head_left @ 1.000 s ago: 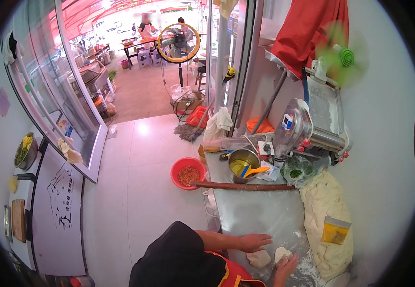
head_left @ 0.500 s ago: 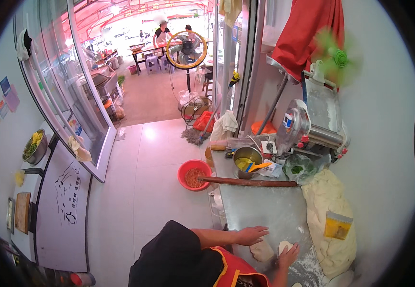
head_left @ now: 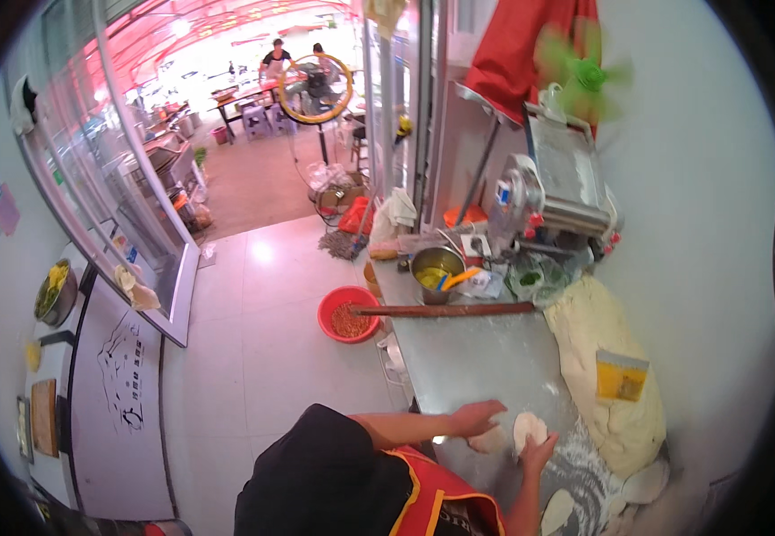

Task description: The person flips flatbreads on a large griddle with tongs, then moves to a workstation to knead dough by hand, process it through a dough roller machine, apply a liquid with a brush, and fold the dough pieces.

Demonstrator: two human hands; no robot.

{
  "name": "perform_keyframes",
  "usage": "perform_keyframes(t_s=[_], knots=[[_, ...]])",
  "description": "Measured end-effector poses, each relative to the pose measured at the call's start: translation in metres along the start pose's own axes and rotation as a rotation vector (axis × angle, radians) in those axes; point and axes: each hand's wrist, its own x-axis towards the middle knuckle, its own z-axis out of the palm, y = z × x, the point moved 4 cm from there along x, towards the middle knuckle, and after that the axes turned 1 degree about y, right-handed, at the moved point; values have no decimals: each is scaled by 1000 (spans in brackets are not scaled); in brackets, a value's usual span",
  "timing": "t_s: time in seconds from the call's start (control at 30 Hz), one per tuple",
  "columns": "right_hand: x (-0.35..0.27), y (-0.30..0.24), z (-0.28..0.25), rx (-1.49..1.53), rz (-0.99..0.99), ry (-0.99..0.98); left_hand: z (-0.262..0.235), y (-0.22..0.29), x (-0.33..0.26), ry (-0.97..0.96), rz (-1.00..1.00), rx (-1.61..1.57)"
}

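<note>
My left hand [head_left: 479,416] lies flat, fingers apart, on the floured steel table [head_left: 468,357], just above a small pale dough lump [head_left: 492,440]. My right hand [head_left: 539,452] comes up from below and grips the lower edge of a round flattened dough disc [head_left: 528,428]. The two hands are close together at the table's near end. Another flattened dough piece [head_left: 556,512] lies nearer to me on the flour.
A big dough mass [head_left: 598,348] with a yellow card [head_left: 622,375] lies along the right wall. A long wooden rolling pin [head_left: 446,310], a metal pot [head_left: 437,266] and a dough machine [head_left: 557,192] stand further along. A red basin [head_left: 347,314] sits on the tiled floor. Two people stand far off outside.
Both hands stay at the dough on the table's near end. The right hand has shifted from beside the dough to its lower edge, and the view has tilted slightly.
</note>
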Motion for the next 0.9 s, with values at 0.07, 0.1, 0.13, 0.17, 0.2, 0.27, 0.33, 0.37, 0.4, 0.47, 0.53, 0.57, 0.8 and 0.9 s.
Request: perform_keyframes(t_s=[0.07,0.1,0.13,0.17,0.2,0.27,0.33,0.37,0.4,0.47,0.53,0.57,0.8,0.9], knots=[[0,-7,-6,46,137,23,4,-6,9,-78,-155,-86],[1,-11,-10,223,181,54,-1,-4,16,-181,-263,-154],[3,-17,-15,400,220,95,7,-5,23,-280,-311,-243],[4,-40,-19,493,262,81,10,-12,30,-358,-371,-320],[3,-66,-25,585,301,66,16,-18,35,-433,-435,-397],[5,-109,-35,790,324,41,26,1,46,-509,-611,-899],[5,-131,-37,869,314,31,27,26,58,-589,-658,-1341],[6,-138,-32,844,303,33,24,37,67,-636,-608,-1537],[13,-149,-28,825,280,31,17,47,82,-676,-538,-1726],[22,-165,-19,857,258,64,2,48,106,-654,-515,-1730],[36,-187,-13,855,191,71,-26,46,132,-629,-445,-1699],[46,-200,-8,844,135,56,-49,43,149,-606,-391,-1659],[62,-243,33,758,153,116,-231,28,308,-292,-265,-1490],[56,-218,38,745,212,169,-296,62,381,-110,-206,-1379]])
